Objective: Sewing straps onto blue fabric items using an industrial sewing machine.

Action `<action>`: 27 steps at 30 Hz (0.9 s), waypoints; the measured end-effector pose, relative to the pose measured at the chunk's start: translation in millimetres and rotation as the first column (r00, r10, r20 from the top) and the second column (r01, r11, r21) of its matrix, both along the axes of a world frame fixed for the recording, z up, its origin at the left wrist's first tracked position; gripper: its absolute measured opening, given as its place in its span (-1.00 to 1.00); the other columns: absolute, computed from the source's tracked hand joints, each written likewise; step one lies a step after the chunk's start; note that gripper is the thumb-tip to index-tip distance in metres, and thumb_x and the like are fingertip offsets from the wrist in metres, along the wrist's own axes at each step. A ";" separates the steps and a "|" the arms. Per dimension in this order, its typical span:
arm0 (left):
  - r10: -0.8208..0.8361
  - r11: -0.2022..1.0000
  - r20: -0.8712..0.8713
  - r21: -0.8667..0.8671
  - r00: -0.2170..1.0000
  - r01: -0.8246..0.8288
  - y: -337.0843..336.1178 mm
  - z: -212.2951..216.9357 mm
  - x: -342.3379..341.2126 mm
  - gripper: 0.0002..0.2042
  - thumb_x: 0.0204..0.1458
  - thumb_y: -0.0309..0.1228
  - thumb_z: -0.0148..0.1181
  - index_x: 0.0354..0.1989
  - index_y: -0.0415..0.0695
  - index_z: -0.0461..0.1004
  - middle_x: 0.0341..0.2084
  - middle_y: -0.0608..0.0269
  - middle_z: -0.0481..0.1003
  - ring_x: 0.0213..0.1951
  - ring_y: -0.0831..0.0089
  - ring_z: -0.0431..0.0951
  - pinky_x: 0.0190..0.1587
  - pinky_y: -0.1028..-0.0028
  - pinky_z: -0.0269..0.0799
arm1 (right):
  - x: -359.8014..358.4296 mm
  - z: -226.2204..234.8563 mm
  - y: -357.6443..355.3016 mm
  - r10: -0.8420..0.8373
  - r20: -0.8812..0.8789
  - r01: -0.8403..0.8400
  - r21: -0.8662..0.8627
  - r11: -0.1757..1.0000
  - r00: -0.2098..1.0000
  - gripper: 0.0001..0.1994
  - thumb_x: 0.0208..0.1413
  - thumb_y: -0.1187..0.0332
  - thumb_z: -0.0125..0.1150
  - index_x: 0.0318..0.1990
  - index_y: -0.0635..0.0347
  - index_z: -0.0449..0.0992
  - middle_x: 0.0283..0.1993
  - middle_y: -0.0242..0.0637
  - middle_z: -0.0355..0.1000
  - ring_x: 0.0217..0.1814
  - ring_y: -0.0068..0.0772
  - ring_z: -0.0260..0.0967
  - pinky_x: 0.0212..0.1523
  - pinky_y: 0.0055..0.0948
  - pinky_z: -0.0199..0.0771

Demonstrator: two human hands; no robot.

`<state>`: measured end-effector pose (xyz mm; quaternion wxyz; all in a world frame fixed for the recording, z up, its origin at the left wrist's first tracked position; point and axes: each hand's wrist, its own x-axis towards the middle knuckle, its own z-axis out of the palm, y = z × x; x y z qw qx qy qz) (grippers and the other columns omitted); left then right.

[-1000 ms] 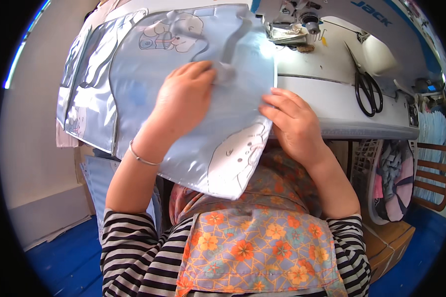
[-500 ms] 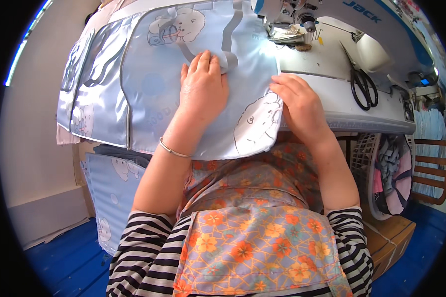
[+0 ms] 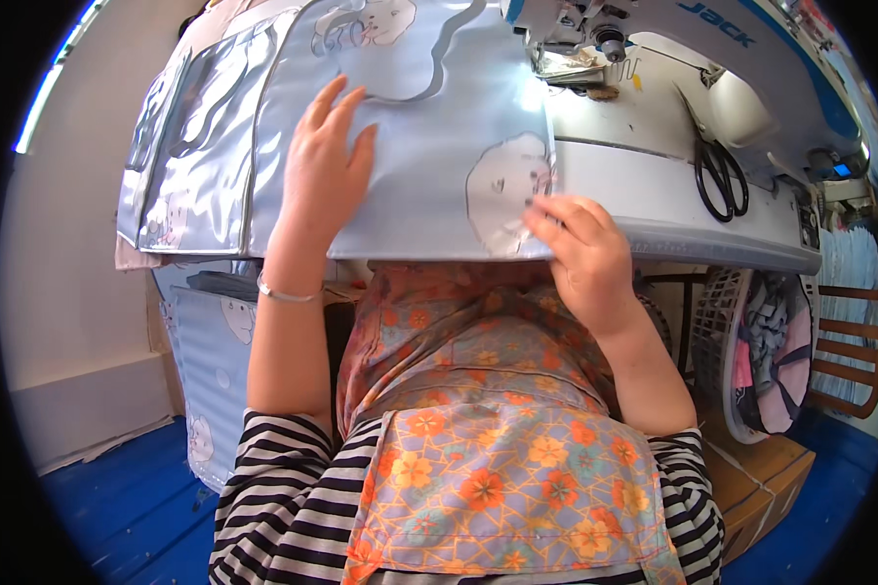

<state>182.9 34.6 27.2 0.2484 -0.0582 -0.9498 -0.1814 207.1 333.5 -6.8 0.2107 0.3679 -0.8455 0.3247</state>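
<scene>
A glossy light-blue fabric sheet [image 3: 419, 185] with printed white animals and a grey ribbon strap [image 3: 439, 68] lies flat on the sewing table. My left hand [image 3: 324, 166] is over its left part, fingers apart and holding nothing, with the fingertips close to the strap's lower bend. At the sheet's right edge, by the printed animal head [image 3: 502, 190], my right hand [image 3: 587, 253] has its fingers closed together over the border, gripping the sheet. The thumb of that hand is mostly hidden.
A sewing machine [image 3: 683, 39] stands at the back right, with black-handled scissors [image 3: 720, 180] beside it. More blue pieces [image 3: 205, 146] lie at left; others hang below the table [image 3: 644, 239]. At right are a white basket [image 3: 717, 341] of cloth scraps and a cardboard box [image 3: 771, 487].
The sheet has shifted away from me, its near edge now at the table's edge. My left hand has let go of the strap and moved left; my right hand has come nearer me.
</scene>
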 end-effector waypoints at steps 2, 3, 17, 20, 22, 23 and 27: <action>-0.019 0.999 -0.038 0.047 0.999 0.021 -10.7 -1.4 18.0 -0.65 0.12 -0.50 0.13 0.10 -0.26 0.47 0.20 -0.04 0.41 0.21 -0.02 0.40 0.24 0.18 0.31 | -10.5 0.4 0.1 -0.003 0.011 0.003 0.010 1.000 1.000 -0.59 -0.26 0.74 0.15 -0.16 0.23 0.62 -0.05 -0.19 0.53 0.00 -0.07 0.48 0.02 -0.23 0.53; -0.030 1.000 -0.109 -0.001 0.994 0.030 -15.7 -1.0 30.9 -0.66 0.10 -0.55 0.13 0.08 -0.26 0.49 0.18 -0.03 0.42 0.18 0.01 0.43 0.21 0.20 0.34 | -16.3 -0.1 -0.3 -0.013 -0.010 0.014 0.024 1.000 1.000 -0.59 -0.25 0.73 0.15 -0.16 0.23 0.62 -0.06 -0.19 0.53 0.00 -0.07 0.48 0.02 -0.23 0.53; 0.218 0.974 0.261 -0.122 0.940 -0.192 -138.0 -31.9 213.7 -0.53 -0.20 -0.75 -0.02 -0.03 -0.24 0.54 -0.02 -0.01 0.53 0.09 -0.02 0.47 0.18 0.15 0.36 | -71.1 11.4 -8.1 0.050 0.111 -0.065 0.133 0.989 0.993 -0.51 -0.09 0.78 -0.07 -0.01 0.22 0.57 0.11 -0.17 0.53 0.20 -0.14 0.45 0.26 -0.27 0.38; 0.142 0.986 0.369 -0.134 0.918 -0.098 -125.6 -30.7 215.5 -0.55 -0.18 -0.70 0.05 -0.02 -0.22 0.52 0.05 0.03 0.49 0.18 0.00 0.40 0.26 0.12 0.29 | -75.5 2.2 -12.9 -0.039 0.109 0.018 0.183 0.983 0.993 -0.60 0.09 0.73 -0.03 0.03 0.22 0.56 0.14 -0.17 0.51 0.22 -0.19 0.45 0.26 -0.34 0.38; 0.079 0.991 0.410 -0.133 0.909 -0.027 -123.4 -29.9 214.5 -0.57 -0.17 -0.66 0.12 -0.02 -0.20 0.51 0.09 0.04 0.46 0.23 0.01 0.35 0.30 0.10 0.24 | -75.4 5.3 -11.0 -0.065 0.085 0.052 0.153 0.987 0.994 -0.71 0.14 0.63 0.07 -0.02 0.22 0.59 0.08 -0.12 0.54 0.17 -0.13 0.48 0.22 -0.26 0.42; 0.067 0.988 0.499 -0.151 0.864 0.011 -124.8 -28.3 217.7 -0.59 -0.16 -0.61 0.19 -0.03 -0.18 0.50 0.11 0.05 0.45 0.26 0.02 0.32 0.32 0.09 0.21 | -76.2 4.3 -11.7 -0.077 0.077 0.064 0.158 0.985 0.994 -0.71 0.14 0.63 0.07 -0.02 0.22 0.59 0.08 -0.12 0.54 0.17 -0.13 0.48 0.22 -0.26 0.42; 0.023 0.989 0.560 -0.135 0.828 0.064 -130.1 -36.6 221.5 -0.74 -0.16 -0.57 0.32 -0.24 -0.16 0.49 0.11 0.05 0.44 0.28 -0.03 0.30 0.32 0.07 0.21 | -83.4 -11.4 -13.3 0.005 -0.020 -0.002 0.148 0.989 1.000 -0.75 0.19 0.55 0.05 -0.05 0.23 0.60 0.05 -0.12 0.55 0.11 -0.10 0.50 0.16 -0.25 0.46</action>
